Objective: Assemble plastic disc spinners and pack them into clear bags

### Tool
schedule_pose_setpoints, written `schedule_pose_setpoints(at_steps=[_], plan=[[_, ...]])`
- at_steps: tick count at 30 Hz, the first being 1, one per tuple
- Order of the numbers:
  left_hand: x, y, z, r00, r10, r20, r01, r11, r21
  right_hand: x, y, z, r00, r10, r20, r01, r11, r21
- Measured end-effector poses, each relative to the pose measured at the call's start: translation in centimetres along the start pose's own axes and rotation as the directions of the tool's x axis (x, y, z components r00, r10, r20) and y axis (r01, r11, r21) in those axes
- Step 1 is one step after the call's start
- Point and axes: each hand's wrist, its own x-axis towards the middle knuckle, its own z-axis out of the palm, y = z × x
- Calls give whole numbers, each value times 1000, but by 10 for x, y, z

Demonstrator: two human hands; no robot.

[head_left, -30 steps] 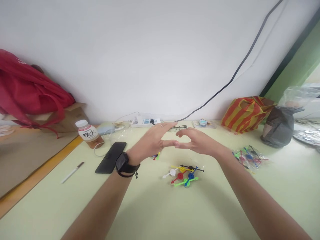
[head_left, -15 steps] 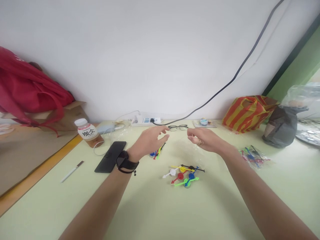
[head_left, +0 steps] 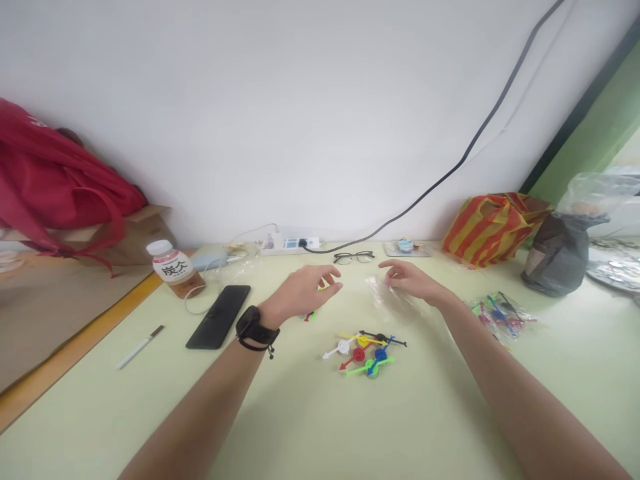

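Note:
My left hand (head_left: 304, 291), with a black watch (head_left: 250, 327) on its wrist, hovers low over a few coloured plastic pieces (head_left: 310, 315) on the pale green table (head_left: 280, 413). Its fingers are loosely curled and apart. My right hand (head_left: 411, 281) is curled at the edge of a crumpled clear plastic bag (head_left: 384, 300) and seems to pinch it. Nearer me, between my forearms, lies a small pile of coloured plastic pieces (head_left: 365, 350): discs with thin sticks in red, blue, yellow, green, white and black.
A black phone (head_left: 219, 325), a drink bottle (head_left: 173, 269) and a pen (head_left: 140, 347) lie left. Glasses (head_left: 353, 257) and a power strip (head_left: 290, 245) sit by the wall. At right are a bag of coloured pieces (head_left: 500, 312), a striped bag (head_left: 493, 229) and a grey bag (head_left: 557, 257).
My hands were raised with fingertips touching; they have parted and dropped toward the table, the left over the loose pieces, the right onto the clear bag.

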Motion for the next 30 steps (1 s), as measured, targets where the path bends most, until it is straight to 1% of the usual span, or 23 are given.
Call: schedule_pose_setpoints(at_steps=[2, 4, 7, 10, 13, 16, 19, 22, 24, 26, 30], plan=[[1, 1, 5, 999, -22, -32, 19, 995, -95, 1, -6, -7, 997, -12, -74, 23, 988, 150], [2, 5, 12, 997, -54, -59, 41, 981, -191, 0, -17, -12, 985, -37, -168, 86, 953, 291], [4, 10, 24, 993, -110, -44, 92, 950, -298, -3, -39, -12, 954, -90, -286, 210, 882, 422], [7, 13, 32, 990, -139, -11, 122, 900, -418, -7, -61, -5, 938, -116, -326, 276, 820, 502], [11, 11, 32, 994, -111, 26, 107, 832, -545, -10, -72, 1, 941, -118, -317, 282, 793, 540], [11, 5, 23, 996, -79, 51, 94, 796, -598, -11, -72, -1, 961, -95, -261, 229, 804, 549], [9, 0, 12, 994, -52, 100, 99, 828, -552, -13, -70, -9, 979, -75, -188, 160, 854, 496], [7, -2, 4, 988, -23, 151, 96, 859, -502, -15, -71, -16, 985, -83, -154, 142, 893, 427], [7, -2, -1, 990, -16, 138, 80, 873, -480, -17, -72, -18, 986, -100, -132, 145, 904, 401], [7, -3, -5, 996, -24, 92, 63, 889, -454, -17, -73, -19, 986, -115, -123, 155, 906, 394], [8, -7, -16, 997, -72, 5, 67, 909, -412, -19, -72, -22, 981, -128, -143, 173, 914, 366]])
